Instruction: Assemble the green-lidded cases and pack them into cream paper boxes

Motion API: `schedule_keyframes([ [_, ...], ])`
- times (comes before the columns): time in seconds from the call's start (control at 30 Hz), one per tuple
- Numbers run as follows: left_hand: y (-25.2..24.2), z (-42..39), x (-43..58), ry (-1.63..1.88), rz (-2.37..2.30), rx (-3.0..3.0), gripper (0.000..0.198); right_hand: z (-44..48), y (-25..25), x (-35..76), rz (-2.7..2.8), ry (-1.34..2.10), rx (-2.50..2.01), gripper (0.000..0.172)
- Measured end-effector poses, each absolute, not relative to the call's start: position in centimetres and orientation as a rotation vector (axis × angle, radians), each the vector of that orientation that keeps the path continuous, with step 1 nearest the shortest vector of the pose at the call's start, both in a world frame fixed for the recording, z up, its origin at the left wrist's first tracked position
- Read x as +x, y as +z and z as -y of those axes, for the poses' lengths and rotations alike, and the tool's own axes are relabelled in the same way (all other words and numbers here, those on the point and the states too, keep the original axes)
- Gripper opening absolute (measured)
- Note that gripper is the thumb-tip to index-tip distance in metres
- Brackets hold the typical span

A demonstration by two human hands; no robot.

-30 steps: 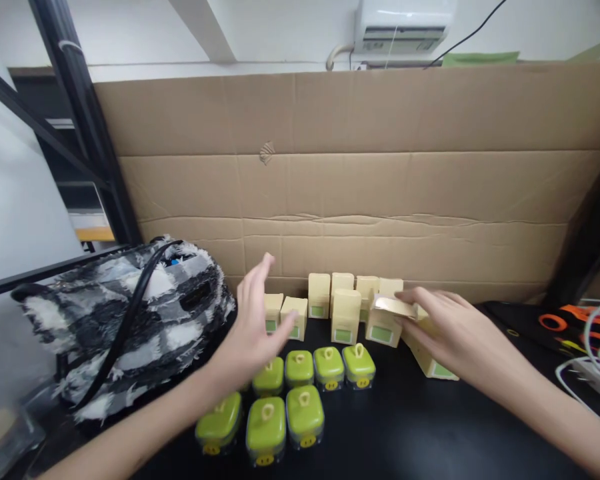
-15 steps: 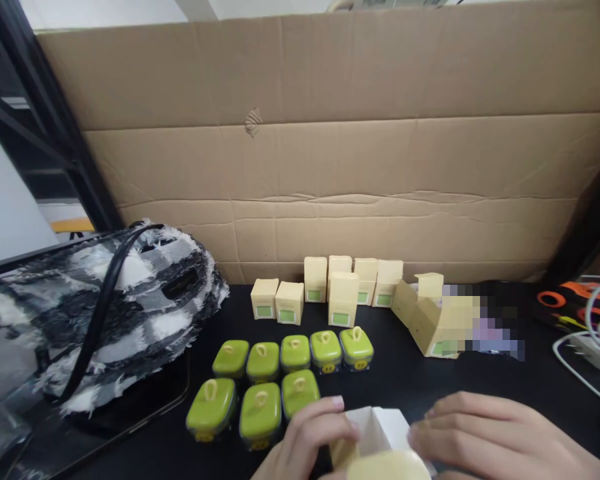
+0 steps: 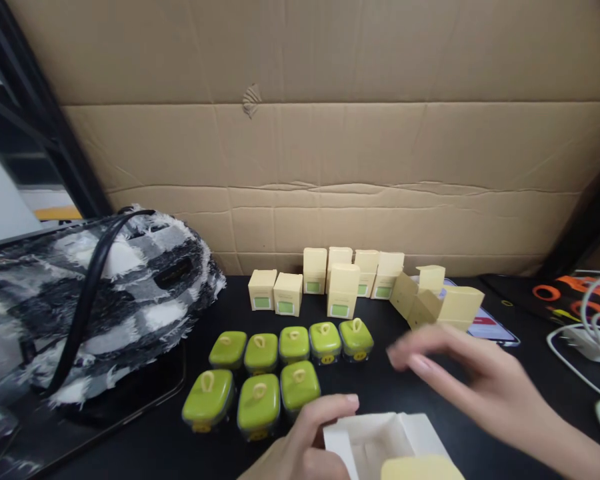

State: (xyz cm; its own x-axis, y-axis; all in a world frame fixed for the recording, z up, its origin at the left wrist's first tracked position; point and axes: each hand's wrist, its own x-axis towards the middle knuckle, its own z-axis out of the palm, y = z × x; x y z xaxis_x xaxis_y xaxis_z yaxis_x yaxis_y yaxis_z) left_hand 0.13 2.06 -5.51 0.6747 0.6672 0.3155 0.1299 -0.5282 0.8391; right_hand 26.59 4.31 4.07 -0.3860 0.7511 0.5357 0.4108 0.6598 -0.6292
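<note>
My left hand [image 3: 314,440] grips the left side of an open cardboard box [image 3: 375,437] at the bottom edge. The box has white inner walls, a raised pale-yellow flap in front, and nothing visible inside. My right hand [image 3: 455,373] is raised off the box to its upper right, slightly blurred, with thumb and fingers apart and nothing in them. Left of my right hand, small clear containers with green lids [image 3: 259,400] and yellow loop handles stand in two rows. Behind my right hand's fingers is an open pale-yellow box [image 3: 425,310] with flaps up.
Several closed pale-yellow boxes [image 3: 343,293] stand at the back before a cardboard panel [image 3: 330,147]. A shaggy black-and-white bag [image 3: 130,287] lies at left. At right are a phone [image 3: 495,327], orange-handled scissors [image 3: 547,293] and white cables [image 3: 563,363].
My right hand has left the box and moved up toward the open boxes behind. My left hand stays on the box, which now shows more of its inside. The camera view has tilted down.
</note>
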Motion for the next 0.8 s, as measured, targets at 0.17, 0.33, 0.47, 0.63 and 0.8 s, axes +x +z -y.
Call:
schedule_keyframes([
  [0.17, -4.2, -1.3, 0.4, 0.766, -0.677, 2.010, 0.063, -8.3, 2.7, 25.2, 2.100, 0.496, -1.088, 0.030],
  [0.33, -6.0, -2.3, 0.3, 0.770, -0.650, 2.165, 0.078, -8.5, 1.9, 25.0, 2.031, 0.592, -1.124, 0.021],
  [0.47, -6.7, -2.4, 0.4, 0.763, -0.643, 2.259, 0.050, -6.6, 3.1, 25.4, 1.887, 0.622, -1.146, 0.022],
  [0.63, -6.3, -2.1, 0.4, 0.863, -0.511, 2.362, 0.016, -2.7, 5.0, 25.1, 1.702, 0.642, -1.014, 0.014],
  [0.8, -5.7, -2.2, 0.2, 0.955, -0.391, 2.297, 0.029, -0.5, 5.2, 24.9, 2.021, 0.533, -0.837, 0.002],
])
